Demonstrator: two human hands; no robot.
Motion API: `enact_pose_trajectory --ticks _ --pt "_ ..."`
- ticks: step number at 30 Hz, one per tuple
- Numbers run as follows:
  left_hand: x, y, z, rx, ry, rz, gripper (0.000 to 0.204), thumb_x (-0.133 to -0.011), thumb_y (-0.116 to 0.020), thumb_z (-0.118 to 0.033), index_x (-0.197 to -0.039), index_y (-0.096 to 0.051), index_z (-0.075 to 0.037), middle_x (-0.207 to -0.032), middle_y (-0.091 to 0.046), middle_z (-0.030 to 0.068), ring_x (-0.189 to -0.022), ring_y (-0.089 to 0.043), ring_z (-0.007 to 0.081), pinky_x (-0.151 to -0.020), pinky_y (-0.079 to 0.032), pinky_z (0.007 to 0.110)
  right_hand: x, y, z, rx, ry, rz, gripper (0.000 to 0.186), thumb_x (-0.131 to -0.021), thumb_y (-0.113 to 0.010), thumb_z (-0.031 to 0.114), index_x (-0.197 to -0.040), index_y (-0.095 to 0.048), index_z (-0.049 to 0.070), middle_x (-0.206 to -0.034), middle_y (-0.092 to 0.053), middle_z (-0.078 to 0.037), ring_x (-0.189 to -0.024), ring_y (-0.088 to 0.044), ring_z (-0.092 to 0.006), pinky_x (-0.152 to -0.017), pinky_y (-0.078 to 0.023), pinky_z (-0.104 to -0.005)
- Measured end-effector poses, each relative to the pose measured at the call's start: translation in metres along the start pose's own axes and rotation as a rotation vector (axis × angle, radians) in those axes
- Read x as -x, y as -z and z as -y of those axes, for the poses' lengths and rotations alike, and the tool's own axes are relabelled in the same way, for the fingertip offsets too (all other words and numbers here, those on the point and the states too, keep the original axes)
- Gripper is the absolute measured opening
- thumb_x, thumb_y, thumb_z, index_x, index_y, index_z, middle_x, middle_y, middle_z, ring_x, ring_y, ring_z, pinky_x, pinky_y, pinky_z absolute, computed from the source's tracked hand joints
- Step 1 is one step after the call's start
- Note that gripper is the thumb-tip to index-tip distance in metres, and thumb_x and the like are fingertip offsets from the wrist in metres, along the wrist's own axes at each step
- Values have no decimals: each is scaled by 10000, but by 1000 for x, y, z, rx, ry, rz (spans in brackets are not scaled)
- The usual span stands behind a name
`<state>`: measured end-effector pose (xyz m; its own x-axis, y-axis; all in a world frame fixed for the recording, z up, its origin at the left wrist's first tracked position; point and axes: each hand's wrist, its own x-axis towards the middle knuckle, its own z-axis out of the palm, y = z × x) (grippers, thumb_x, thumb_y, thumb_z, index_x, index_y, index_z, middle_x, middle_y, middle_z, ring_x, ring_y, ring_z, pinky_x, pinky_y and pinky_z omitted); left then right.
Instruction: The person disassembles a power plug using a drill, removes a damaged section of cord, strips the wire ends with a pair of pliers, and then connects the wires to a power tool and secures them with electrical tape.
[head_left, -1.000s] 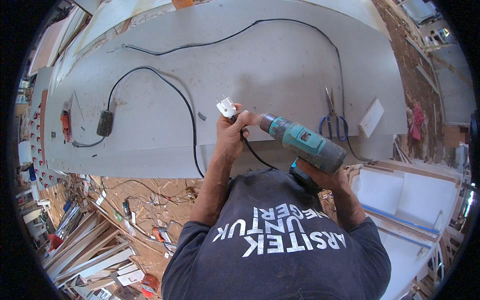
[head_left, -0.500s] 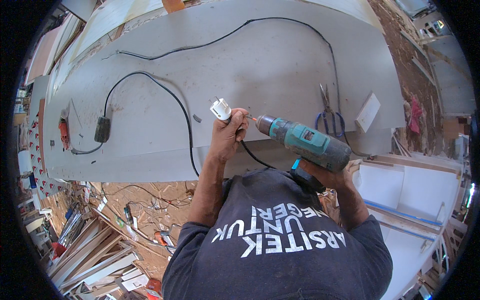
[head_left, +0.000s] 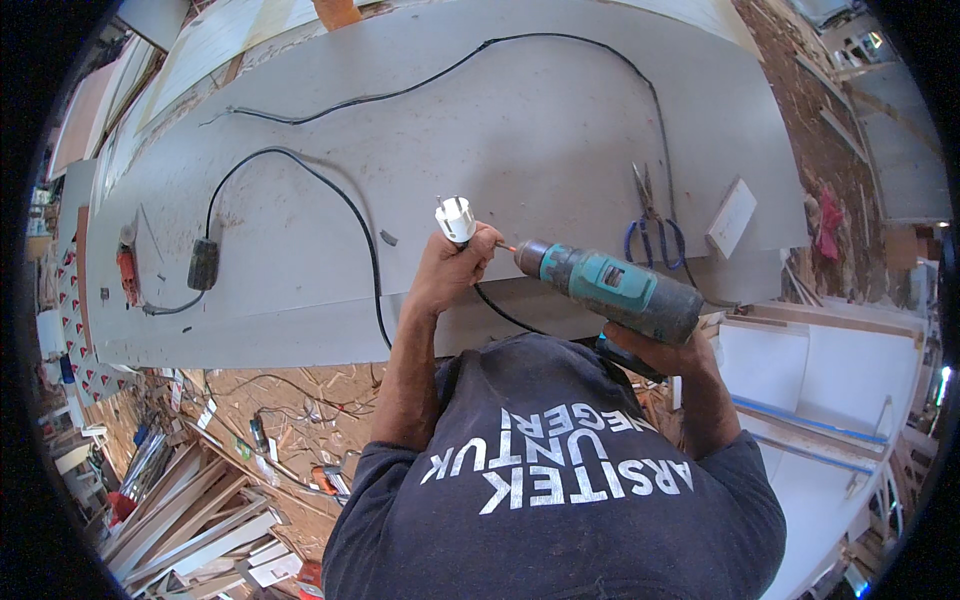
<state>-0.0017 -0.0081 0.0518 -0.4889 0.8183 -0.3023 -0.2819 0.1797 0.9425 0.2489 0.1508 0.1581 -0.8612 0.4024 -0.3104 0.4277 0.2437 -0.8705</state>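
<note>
My left hand [head_left: 452, 268] grips a white power plug [head_left: 455, 218] with its two pins pointing up, over the grey workbench [head_left: 520, 130]. A black cable runs down from the plug under my hand. My right hand [head_left: 655, 348] holds a teal and black cordless drill [head_left: 610, 288] by its handle. The drill's bit tip [head_left: 505, 247] points left and meets the plug's side at my left fingers.
Long black cables [head_left: 330, 190] loop across the bench, one ending in a black adapter block [head_left: 203, 263]. Blue-handled pliers [head_left: 652, 215] and a white switch plate [head_left: 732, 217] lie at the right. An orange tool [head_left: 127, 272] lies at the left. Timber offcuts [head_left: 190, 520] cover the floor below.
Both hands with the plug and the drill have stayed together; the view has shifted slightly, and the plug is tilted a little more upright.
</note>
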Motion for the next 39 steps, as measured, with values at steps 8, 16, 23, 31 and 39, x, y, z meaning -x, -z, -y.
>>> enact_pose_trajectory --ticks 8,16,23,31,39 --pt "-9 -15 7 255 -16 -96 230 -1019 -552 -224 -993 -655 -20 -686 -524 -15 -532 -431 45 -448 -340 205 -6 -19 -33 -15 129 -106 299 -796 -801 220 -1003 -676 44 -904 -717 -114 -796 -693 -227 -725 -558 -338" --pt "-15 -11 14 618 -74 -78 473 -1052 -399 -437 -1235 -555 -30 -910 -605 50 -730 -521 91 -568 -413 237 -11 -27 -42 -52 248 -197 275 -795 -802 191 -1004 -683 57 -910 -710 -103 -809 -687 -209 -731 -556 -351" --pt "-16 -10 9 830 -68 -152 575 -1043 -333 -527 -1347 -473 -60 -998 -626 76 -763 -573 129 -630 -465 278 -16 -25 -31 -12 358 -145 341 -787 -785 134 -1091 -655 47 -1000 -701 -113 -865 -681 -225 -779 -552 -353" --pt "-15 -13 2 764 -86 -180 437 -1058 -390 -420 -1312 -491 -80 -1034 -642 72 -791 -595 142 -651 -471 296 -29 -25 -9 81 453 -86 450 -771 -777 94 -1179 -618 -10 -1132 -676 -161 -1006 -682 -263 -892 -542 -341" --pt "-12 -22 -2 667 -152 -197 389 -1072 -407 -362 -1322 -479 -72 -1034 -626 62 -823 -560 86 -651 -474 265 -30 -25 -2 101 468 -92 547 -761 -775 82 -1252 -571 -45 -1165 -667 -183 -1036 -682 -269 -915 -540 -344"
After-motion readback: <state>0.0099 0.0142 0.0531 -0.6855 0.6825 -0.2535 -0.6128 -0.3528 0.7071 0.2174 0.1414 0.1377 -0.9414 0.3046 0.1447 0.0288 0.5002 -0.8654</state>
